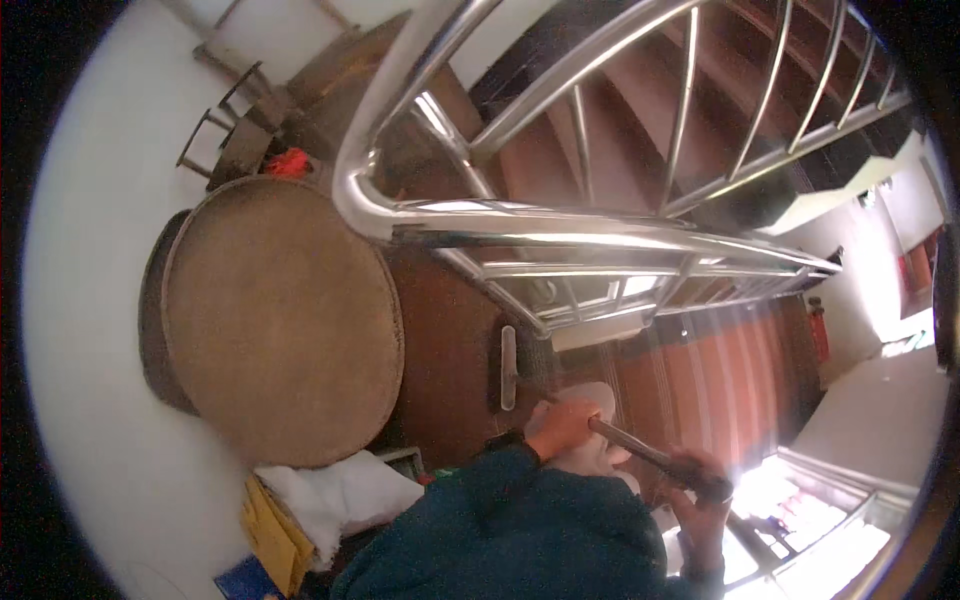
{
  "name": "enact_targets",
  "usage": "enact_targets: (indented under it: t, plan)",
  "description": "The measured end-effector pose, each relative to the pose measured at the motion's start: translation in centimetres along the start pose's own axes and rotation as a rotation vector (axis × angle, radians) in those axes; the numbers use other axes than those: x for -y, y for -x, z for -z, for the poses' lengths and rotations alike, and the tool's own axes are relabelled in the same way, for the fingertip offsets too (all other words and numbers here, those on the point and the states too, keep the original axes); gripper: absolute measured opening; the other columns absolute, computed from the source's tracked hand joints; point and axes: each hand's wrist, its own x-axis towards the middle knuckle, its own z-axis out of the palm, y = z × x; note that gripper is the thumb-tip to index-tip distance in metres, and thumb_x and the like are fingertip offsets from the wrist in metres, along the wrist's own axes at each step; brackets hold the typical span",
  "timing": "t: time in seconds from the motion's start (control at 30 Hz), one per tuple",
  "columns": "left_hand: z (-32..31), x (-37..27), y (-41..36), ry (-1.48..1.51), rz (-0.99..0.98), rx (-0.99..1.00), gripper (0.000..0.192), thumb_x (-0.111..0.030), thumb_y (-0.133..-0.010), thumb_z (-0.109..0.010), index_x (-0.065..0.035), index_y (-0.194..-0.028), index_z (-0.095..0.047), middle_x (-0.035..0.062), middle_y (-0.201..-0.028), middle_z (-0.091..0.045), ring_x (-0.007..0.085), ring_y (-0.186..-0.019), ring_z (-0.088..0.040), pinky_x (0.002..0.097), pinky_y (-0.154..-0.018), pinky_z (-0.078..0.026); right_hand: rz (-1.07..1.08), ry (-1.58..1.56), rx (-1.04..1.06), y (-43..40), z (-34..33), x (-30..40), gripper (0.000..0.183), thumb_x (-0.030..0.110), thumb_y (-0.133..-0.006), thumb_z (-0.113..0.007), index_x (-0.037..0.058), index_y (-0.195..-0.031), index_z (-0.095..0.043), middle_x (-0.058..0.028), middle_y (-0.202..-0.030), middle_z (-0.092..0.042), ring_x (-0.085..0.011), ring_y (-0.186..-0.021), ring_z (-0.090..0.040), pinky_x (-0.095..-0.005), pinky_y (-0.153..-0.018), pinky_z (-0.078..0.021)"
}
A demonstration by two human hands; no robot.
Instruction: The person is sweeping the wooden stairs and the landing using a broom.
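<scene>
Both of my hands are on the handle (634, 441) of a long-handled floor mop or broom. My left hand (568, 426) grips it lower down, nearer the floor. Close to the handle's top end, my right hand (699, 491) is wrapped around it; this hand is somewhat blurred. The narrow head (508, 367) of the tool, a pale bar with a dark border, rests on the reddish-brown floor (450, 330). It sits between a round table and the foot of a metal railing. Part of the shaft between head and left hand is hidden.
The round brown-topped table (281, 322) stands left. A shiny metal stair railing (600, 229) crosses ahead, beside brown stairs (540, 157). White cloth or a cushion (360, 487) and a yellow item (274, 536) lie lower left. A red fire extinguisher (817, 330) stands right.
</scene>
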Motion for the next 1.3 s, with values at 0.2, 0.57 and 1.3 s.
enact_targets:
  t: [0.2, 0.57, 1.3]
  plan:
    - [-2.6, 2.2, 1.3, -0.06, 0.036, -0.073, 0.009, -0.015, -0.078, -0.056, -0.0066, -0.079, -0.059, 0.0158, -0.086, -0.06, 0.037, -0.088, -0.057, 0.0483, -0.072, -0.045, 0.015, -0.031, 0.093, 1.6, 2.5, -1.3, 0.045, -0.003, -0.07, -0.073, 0.0013, -0.113, -0.06, -0.0101, -0.105, -0.065, -0.0162, -0.088, -0.064, -0.0283, -0.071, -0.0541]
    - [-9.0, 3.5, -0.1, -0.12, -0.016, 0.123, 0.025, -0.029, -0.068, -0.068, -0.0052, -0.074, -0.063, 0.0171, -0.083, -0.061, 0.0398, -0.086, -0.057, 0.0485, -0.077, -0.046, -0.25, 0.357, 0.217, 1.4, 6.0, 5.9, 0.027, 0.016, -0.091, -0.055, -0.0044, -0.108, -0.063, -0.0133, -0.102, -0.067, -0.017, -0.081, -0.062, -0.0259, -0.068, -0.048]
    - [2.0, 18.9, -3.8, -0.191, 0.22, -0.559, 0.017, -0.013, -0.08, -0.056, -0.0068, -0.096, -0.059, 0.0147, -0.092, -0.06, 0.0329, -0.098, -0.057, 0.0449, -0.08, -0.048, -0.222, 0.689, 0.62, -13.2, -12.7, -17.4, 0.033, 0.023, -0.085, -0.06, -0.0014, -0.107, -0.06, -0.0198, -0.09, -0.066, -0.0351, -0.082, -0.063, -0.0407, -0.072, -0.0488]
